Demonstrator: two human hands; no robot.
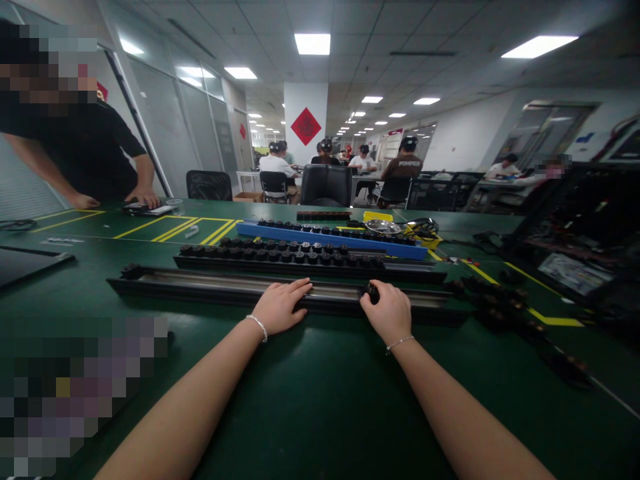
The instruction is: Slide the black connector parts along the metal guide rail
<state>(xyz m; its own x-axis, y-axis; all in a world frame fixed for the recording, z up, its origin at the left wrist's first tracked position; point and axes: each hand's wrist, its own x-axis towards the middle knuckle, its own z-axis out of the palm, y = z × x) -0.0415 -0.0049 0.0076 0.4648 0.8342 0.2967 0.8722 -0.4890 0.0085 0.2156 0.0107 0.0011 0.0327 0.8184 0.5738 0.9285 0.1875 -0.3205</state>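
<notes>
A long black track rail (pixel 200 283) with a pale metal channel lies across the table in front of me. My left hand (pixel 280 307) rests on its middle with the fingers stretched out. Between the fingers and thumb of my right hand (pixel 391 310) is a small black round part (pixel 372 292), held at the rail's right portion. Whether that part touches the channel I cannot tell. One similar black piece (pixel 131 270) sits at the rail's left end. Behind it, another black rail (pixel 310 261) carries rows of round black parts.
A blue tray (pixel 410 251) with more black parts lies farther back, near a metal dish (pixel 383 227) and a yellow basket (pixel 430 241). Loose black parts (pixel 510 300) are scattered at right. A co-worker (pixel 95 147) leans on the table at far left.
</notes>
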